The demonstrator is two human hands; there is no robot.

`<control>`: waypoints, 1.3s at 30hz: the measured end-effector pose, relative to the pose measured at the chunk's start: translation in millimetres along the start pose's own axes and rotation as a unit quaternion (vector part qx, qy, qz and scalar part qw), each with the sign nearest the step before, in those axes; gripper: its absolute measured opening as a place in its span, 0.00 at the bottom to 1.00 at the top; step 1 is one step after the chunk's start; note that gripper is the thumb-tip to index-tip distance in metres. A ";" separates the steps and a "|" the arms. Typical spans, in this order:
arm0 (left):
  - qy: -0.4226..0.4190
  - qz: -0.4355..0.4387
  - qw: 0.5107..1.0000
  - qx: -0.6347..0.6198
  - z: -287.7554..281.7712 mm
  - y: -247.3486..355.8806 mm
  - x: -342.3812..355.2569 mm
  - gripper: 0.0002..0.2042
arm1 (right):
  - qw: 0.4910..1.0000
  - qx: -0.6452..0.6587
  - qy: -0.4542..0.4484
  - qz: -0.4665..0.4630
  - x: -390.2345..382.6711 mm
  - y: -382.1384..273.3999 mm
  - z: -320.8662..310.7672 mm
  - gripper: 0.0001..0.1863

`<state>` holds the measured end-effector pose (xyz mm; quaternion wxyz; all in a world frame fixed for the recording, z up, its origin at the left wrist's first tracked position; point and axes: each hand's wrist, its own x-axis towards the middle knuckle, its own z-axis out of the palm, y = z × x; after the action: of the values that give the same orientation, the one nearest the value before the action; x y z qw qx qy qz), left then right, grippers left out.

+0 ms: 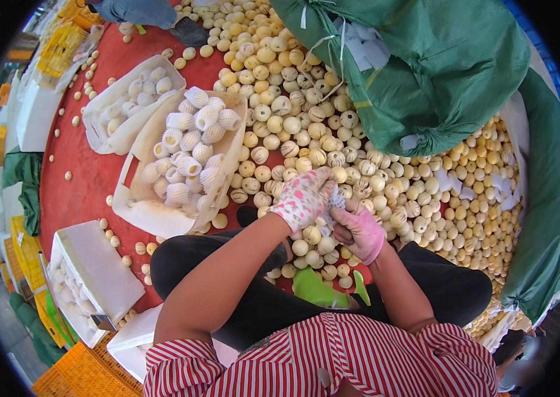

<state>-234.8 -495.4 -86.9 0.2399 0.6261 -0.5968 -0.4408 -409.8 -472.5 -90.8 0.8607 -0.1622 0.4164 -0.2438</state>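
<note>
In front of my crossed legs, my two gloved hands meet over a heap of small pale-yellow melons (280, 106), some with dark stripes. My left hand (301, 196), in a white glove with pink spots, is closed at a white foam net sleeve (337, 200). My right hand (362, 231), in a pink glove, pinches the same sleeve from the other side. Whether a melon is inside the sleeve is hidden by the fingers. To the left, a white crate (227, 173) holds several melons in foam nets (189, 142).
Another white crate (99, 137) of netted melons stands behind the first. White foam boxes (100, 270) are at the left, near orange crates (81, 370). A green sack (439, 73) with white netting lies at the far right. A person's shoe (189, 32) is at the top.
</note>
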 end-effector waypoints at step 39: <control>-0.119 -0.282 0.764 -0.568 -16.1 -142.3 99.4 0.23 | 0.826 -0.429 -0.334 0.150 -75.4 72.7 -43.3 0.23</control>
<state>-155.1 -569.8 -222.9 0.3433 0.4578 -0.0574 -0.8181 -463.8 -373.8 -103.8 0.8171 -0.5219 0.1851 0.1603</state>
